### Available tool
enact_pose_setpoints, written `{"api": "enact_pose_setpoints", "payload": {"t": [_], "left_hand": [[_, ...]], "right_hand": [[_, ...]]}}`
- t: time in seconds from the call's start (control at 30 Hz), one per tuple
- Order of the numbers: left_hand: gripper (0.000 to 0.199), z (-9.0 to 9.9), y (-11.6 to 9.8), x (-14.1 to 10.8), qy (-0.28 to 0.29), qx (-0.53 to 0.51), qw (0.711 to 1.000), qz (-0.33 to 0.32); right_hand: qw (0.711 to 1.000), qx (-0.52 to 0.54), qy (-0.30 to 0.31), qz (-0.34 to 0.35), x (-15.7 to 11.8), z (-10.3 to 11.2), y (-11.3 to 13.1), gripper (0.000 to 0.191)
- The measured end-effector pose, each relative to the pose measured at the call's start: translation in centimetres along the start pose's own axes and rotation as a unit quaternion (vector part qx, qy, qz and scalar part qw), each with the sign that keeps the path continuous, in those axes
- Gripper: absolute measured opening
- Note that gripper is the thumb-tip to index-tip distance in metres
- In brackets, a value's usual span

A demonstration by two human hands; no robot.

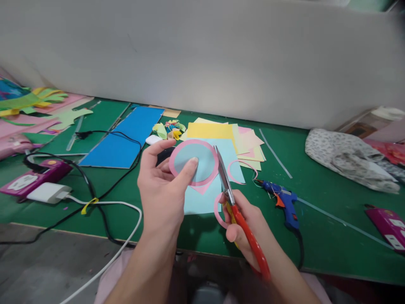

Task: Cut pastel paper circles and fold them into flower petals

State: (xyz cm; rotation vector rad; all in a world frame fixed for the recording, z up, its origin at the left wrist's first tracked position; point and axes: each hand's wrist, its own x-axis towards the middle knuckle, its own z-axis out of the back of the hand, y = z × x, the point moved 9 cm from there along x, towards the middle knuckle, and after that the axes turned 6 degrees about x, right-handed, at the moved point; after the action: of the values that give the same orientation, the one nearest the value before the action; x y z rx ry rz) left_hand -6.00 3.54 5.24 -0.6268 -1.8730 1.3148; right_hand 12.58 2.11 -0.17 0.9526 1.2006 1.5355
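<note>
My left hand point(163, 192) pinches a round paper disc point(205, 158), grey-blue in the middle with a pink border, the thumb lying across its face. A pink pointed paper corner point(202, 188) shows just below the disc. My right hand point(249, 217) is closed around the handles of a pair of scissors point(225, 179) with red grips. Their blades point up along the disc's right edge; whether they touch the paper, I cannot tell. A curved pink paper strip point(217, 211) hangs by my right fingers. Light blue sheets point(202, 204) lie beneath.
On the green table point(284, 154), a blue glue gun point(286, 200) lies right, beside a thin pink paper loop point(229, 172). Yellow sheets point(210, 130), paper flowers point(171, 128) and a blue board point(126, 139) lie behind. Cables and a purple power strip point(47, 177) occupy the left.
</note>
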Motion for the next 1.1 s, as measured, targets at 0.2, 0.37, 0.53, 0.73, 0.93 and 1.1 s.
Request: {"api": "enact_pose_setpoints", "payload": {"t": [0.2, 0.37, 0.53, 0.73, 0.93, 1.1], "left_hand": [[0.044, 0.0, -0.1, 0.1, 0.005, 0.012, 1.0, 0.001], [0.043, 0.1, -0.5, 0.2, 0.005, 0.016, 1.0, -0.005], [0.045, 0.0, -0.7, 0.3, 0.006, 0.002, 1.0, 0.002], [0.045, -0.2, -0.8, 0.3, 0.003, 0.002, 1.0, 0.014], [0.045, 0.1, -0.5, 0.6, 0.02, 0.009, 1.0, 0.008], [0.046, -0.2, -0.3, 0.6, 0.058, 0.021, 0.998, 0.033]], "right_hand": [[1.0, -0.01, 0.014, -0.001, 0.0, 0.6, 0.2, 0.078], [0.999, -0.014, 0.044, -0.006, -0.2, 0.6, 0.6, 0.075], [0.999, 0.003, 0.041, -0.018, -0.2, 0.9, 0.7, 0.072], [0.998, -0.007, 0.057, -0.001, -0.1, 1.0, 0.5, 0.07], [0.998, -0.034, 0.06, -0.008, -0.3, 1.2, 1.2, 0.069], [0.996, -0.044, 0.072, -0.007, -0.4, 1.5, 1.4, 0.066]]}}
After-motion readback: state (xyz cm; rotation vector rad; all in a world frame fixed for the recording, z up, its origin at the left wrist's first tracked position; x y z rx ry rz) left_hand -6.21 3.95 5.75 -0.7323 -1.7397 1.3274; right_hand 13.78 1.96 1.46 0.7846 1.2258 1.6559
